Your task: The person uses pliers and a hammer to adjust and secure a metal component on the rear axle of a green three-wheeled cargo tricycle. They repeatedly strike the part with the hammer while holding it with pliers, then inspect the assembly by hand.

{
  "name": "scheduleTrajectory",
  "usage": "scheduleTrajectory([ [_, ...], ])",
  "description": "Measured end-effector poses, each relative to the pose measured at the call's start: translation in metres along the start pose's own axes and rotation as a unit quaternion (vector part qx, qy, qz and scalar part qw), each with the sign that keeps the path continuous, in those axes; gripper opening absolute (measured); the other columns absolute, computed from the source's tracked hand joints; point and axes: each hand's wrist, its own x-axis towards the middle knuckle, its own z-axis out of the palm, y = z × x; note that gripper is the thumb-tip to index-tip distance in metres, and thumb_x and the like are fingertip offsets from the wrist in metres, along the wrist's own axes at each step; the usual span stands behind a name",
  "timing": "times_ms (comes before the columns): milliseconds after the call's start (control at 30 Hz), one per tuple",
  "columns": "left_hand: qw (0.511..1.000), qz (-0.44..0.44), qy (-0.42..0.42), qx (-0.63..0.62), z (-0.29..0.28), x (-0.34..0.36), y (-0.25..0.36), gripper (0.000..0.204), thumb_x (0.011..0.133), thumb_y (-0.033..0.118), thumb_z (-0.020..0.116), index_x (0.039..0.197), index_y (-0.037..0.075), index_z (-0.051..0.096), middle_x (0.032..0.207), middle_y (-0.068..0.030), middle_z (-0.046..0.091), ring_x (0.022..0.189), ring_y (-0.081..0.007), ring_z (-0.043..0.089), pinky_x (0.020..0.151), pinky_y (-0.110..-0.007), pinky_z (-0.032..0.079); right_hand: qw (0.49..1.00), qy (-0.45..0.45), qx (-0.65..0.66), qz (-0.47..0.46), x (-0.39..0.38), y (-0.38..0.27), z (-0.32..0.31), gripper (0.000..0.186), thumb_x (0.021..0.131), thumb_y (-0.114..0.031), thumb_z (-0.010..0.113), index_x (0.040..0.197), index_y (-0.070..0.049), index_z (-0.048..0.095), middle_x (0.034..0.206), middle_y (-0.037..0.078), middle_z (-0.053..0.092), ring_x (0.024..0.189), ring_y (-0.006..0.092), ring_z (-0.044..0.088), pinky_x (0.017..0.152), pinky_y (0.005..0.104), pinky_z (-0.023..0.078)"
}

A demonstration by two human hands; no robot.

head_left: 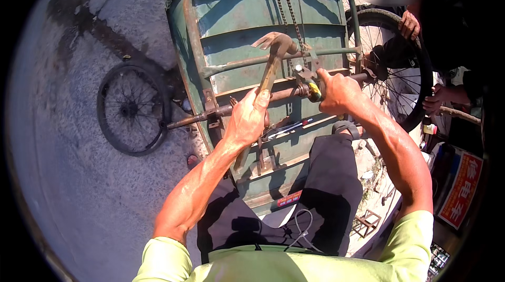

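A claw hammer (273,66) with a worn wooden handle is gripped in my left hand (247,116), its head raised above the green metal cart bed (226,6). My right hand (339,93) is closed around a tool with a yellow-and-black grip (314,91), which looks like pliers; its metal head lies over the rusty axle (286,94) and is partly hidden. A bright round metal end shows beside that tool. The axle crosses the cart under both hands. Below it, a screwdriver (302,123) with a blue-and-red handle lies on the cart.
A spoked wheel (131,108) lies by the axle's left end. On the right, another person's hand (409,24) holds the tyre of an upright spoked wheel (427,72); a second hand (439,98) is lower. Chains (284,3) run along the cart. A small metal frame (366,223) rests right.
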Motion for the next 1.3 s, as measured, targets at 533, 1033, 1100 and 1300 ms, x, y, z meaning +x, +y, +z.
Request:
scheduleTrajectory([
  [533,0.990,-0.088,-0.025,0.110,-0.005,-0.067,-0.065,0.058,0.103,0.059,0.055,0.118,0.003,0.062,0.074,-0.0125,0.062,0.070,-0.0259,0.065,0.066,-0.042,0.050,0.964,0.088,0.250,0.026,-0.018,0.034,0.092,0.103,0.071,-0.025,0.077,0.162,-0.016,0.031,0.122,0.030,0.064,0.110,0.0469,0.066,0.097,0.0500,0.053],
  [1033,0.950,-0.126,-0.128,0.254,-0.064,-0.180,-0.173,0.045,0.093,0.039,0.069,0.118,0.002,0.061,0.096,-0.0261,0.073,0.094,-0.0461,0.071,0.082,-0.056,0.054,0.815,0.068,0.568,0.092,-0.191,-0.036,0.202,0.104,0.072,-0.015,0.081,0.162,-0.005,0.029,0.131,0.013,0.057,0.115,0.0217,0.056,0.100,0.0336,0.047],
  [1100,0.945,-0.081,-0.133,0.287,-0.072,-0.173,-0.166,0.044,0.093,0.038,0.068,0.117,0.001,0.060,0.097,-0.0260,0.074,0.093,-0.0460,0.072,0.081,-0.056,0.055,0.821,0.053,0.562,0.091,-0.214,-0.057,0.192,0.105,0.071,-0.016,0.082,0.162,-0.005,0.029,0.131,0.013,0.057,0.117,0.0225,0.055,0.101,0.0341,0.046],
  [1300,0.930,-0.054,-0.134,0.339,-0.071,-0.173,-0.157,0.041,0.090,0.029,0.069,0.110,-0.005,0.058,0.099,-0.0280,0.074,0.089,-0.0458,0.073,0.079,-0.057,0.057,0.824,0.012,0.562,0.063,-0.256,-0.094,0.185,0.105,0.072,-0.016,0.081,0.162,-0.003,0.028,0.140,0.016,0.054,0.127,0.0238,0.054,0.110,0.0352,0.042],
])
